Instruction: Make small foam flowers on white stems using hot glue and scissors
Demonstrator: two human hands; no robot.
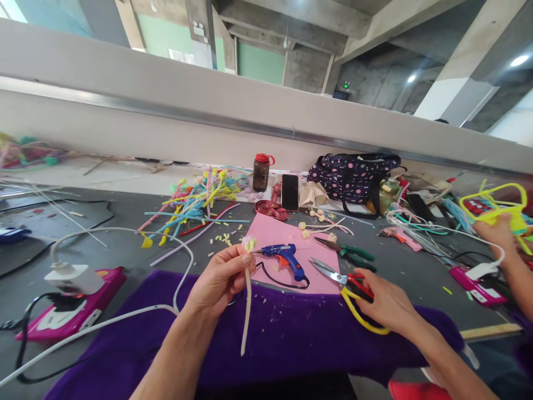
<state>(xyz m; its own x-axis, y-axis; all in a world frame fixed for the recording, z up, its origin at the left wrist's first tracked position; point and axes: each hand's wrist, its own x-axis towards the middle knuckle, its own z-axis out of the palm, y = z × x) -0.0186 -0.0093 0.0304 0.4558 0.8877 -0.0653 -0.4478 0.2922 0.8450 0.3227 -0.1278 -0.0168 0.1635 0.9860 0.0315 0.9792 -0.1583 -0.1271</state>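
My left hand [220, 278] pinches a pale pipe-cleaner stem [247, 303] topped by a small fluffy bud, held upright over the purple cloth [291, 339]. My right hand [385, 303] is closed on the yellow handle of a pair of scissors [335, 274], whose blades lie on the pink sheet [287, 236]. A blue glue gun [285, 256] rests on that sheet between both hands. Green-handled pliers [347, 251] lie just beyond the scissors.
A heap of coloured pipe cleaners [195, 205] lies at back left. A bottle [261, 172], a phone [290, 192] and a spotted bag [353, 175] stand by the wall. Pink power strips [69, 308] and cables sit left. Another person's hand [497, 233] holds a yellow frame at right.
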